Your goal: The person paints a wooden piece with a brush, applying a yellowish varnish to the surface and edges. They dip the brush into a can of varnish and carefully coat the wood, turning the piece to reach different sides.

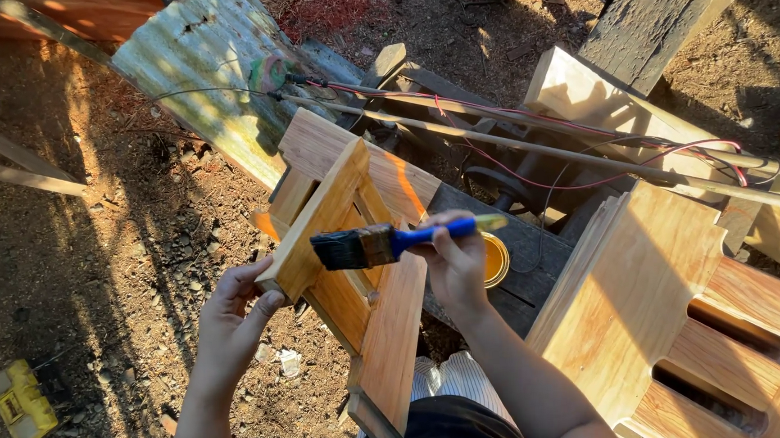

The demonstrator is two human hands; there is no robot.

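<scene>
Wooden frame [357, 275] pinched in left hand [238, 314]; right hand [456, 260] grips blue-handled brush [391, 242].

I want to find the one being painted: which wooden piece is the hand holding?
The small wooden frame in the middle: the left hand grips its corner. The big slotted crate stands untouched at right.

— What's the paintbrush [382, 244] like?
— Blue handle with a yellow tip, dark bristles, lying level, bristles pointing left above the frame.
— And the wooden frame [357, 275]?
— Open, of flat boards, glossy amber-brown, standing tilted on edge, its near end low over the dirt.
</scene>
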